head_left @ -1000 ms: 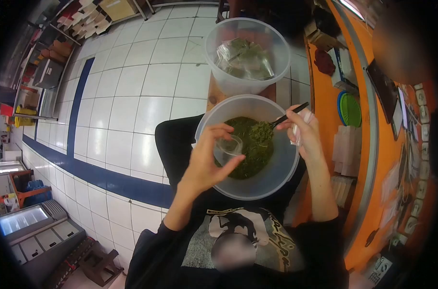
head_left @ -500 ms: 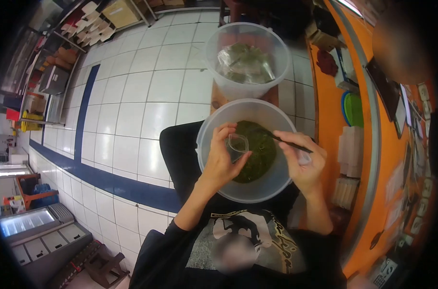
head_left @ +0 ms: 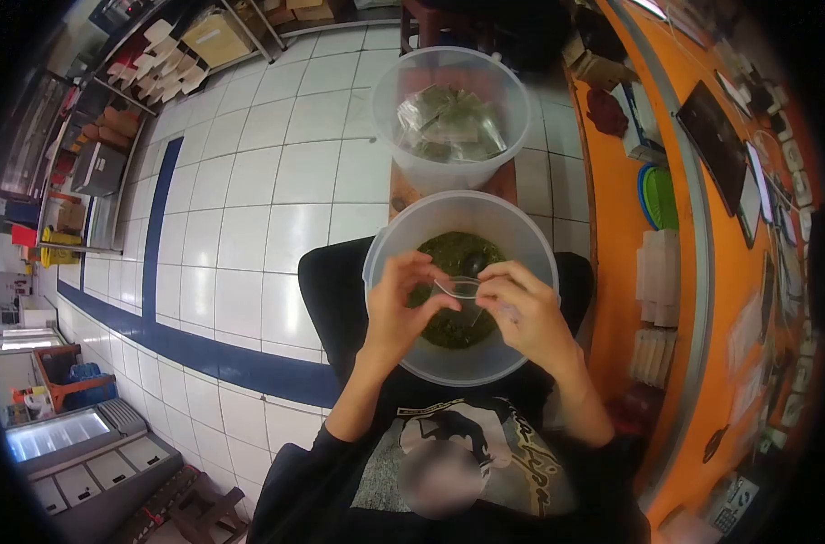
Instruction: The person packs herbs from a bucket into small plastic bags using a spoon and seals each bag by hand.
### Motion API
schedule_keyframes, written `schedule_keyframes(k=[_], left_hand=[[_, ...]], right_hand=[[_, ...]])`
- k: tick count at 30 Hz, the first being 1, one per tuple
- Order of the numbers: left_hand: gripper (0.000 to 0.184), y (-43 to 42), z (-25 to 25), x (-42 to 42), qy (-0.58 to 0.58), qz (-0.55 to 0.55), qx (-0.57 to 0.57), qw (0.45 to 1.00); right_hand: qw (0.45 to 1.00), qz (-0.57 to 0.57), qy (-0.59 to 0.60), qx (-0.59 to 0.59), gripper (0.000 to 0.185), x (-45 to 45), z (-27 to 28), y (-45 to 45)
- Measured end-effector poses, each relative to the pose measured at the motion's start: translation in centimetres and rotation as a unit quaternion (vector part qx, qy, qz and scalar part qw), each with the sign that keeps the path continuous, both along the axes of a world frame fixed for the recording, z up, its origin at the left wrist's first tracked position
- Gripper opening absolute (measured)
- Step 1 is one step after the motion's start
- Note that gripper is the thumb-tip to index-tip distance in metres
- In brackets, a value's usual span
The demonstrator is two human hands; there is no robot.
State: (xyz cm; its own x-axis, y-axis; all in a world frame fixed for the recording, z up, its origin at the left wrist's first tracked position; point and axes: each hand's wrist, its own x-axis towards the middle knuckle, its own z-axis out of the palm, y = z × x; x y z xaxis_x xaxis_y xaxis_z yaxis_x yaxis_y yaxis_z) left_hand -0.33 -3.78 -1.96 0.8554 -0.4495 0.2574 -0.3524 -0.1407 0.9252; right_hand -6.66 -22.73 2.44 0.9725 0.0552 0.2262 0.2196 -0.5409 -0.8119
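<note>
My left hand [head_left: 400, 304] pinches one side of the open mouth of a small clear plastic bag [head_left: 462, 288]. My right hand [head_left: 527, 313] grips the opposite side of the mouth with its fingertips. Both hands are over a large translucent tub [head_left: 390, 245] between my legs, which holds a dark green, wet, chopped-looking mixture [head_left: 458, 335]. Beside the right fingertips shows a dark rounded spoon bowl [head_left: 473, 263]. Its handle is hidden, so I cannot tell whether the right hand still holds it.
Beyond stands a second translucent tub [head_left: 394, 150] with several clear packets of green contents [head_left: 449, 122], on a wooden support [head_left: 403, 195]. An orange counter [head_left: 616, 299] runs along the right, with a green and blue round item [head_left: 657, 195] on its shelf. White tiled floor [head_left: 294, 236] lies to the left.
My right hand has moved left to the bag, whose mouth is now stretched between both hands. The black spoon's handle, earlier visible in the right hand, no longer shows.
</note>
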Motion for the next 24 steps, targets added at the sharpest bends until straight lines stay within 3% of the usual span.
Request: schedule_keyframes(k=[2, 5, 10, 12, 15, 18, 22, 24], left_hand=[[0.049, 0.5, 0.3, 0.0, 0.135, -0.011, -0.149, 0.98], [0.041, 0.5, 0.8, -0.4, 0.183, 0.007, -0.17, 0.968], [0.039, -0.4, 0.6, -0.5, 0.166, 0.005, -0.184, 0.969], [0.041, -0.8, 0.5, -0.5, 0.17, 0.003, -0.196, 0.966], [0.047, -1.3, 0.6, -0.5, 0.161, -0.012, -0.188, 0.969], [0.05, -1.1, 0.4, -0.6, 0.143, -0.013, -0.179, 0.973], [0.052, 0.2, -1.1, -0.2, 0.153, -0.038, -0.143, 0.977], [0.052, 0.7, -1.4, 0.0, 0.161, -0.042, -0.143, 0.976]], right_hand=[[0.999, -0.013, -0.019, 0.028, 0.022, 0.1, 0.1, 0.0], [0.993, -0.064, -0.057, 0.078, 0.021, 0.4, 0.1, 0.5], [0.983, -0.126, -0.054, 0.12, 0.022, 0.0, 0.4, 0.9], [0.981, -0.113, 0.014, 0.156, 0.025, -0.1, 0.6, 1.0], [0.989, -0.097, -0.032, 0.111, 0.028, 0.1, -0.2, 0.9], [0.99, -0.065, 0.013, 0.126, 0.029, 0.4, 0.3, 1.4], [0.996, -0.031, -0.018, 0.087, 0.028, 1.4, 0.2, 2.2], [0.995, 0.006, 0.043, 0.09, 0.025, 1.8, 0.2, 2.2]])
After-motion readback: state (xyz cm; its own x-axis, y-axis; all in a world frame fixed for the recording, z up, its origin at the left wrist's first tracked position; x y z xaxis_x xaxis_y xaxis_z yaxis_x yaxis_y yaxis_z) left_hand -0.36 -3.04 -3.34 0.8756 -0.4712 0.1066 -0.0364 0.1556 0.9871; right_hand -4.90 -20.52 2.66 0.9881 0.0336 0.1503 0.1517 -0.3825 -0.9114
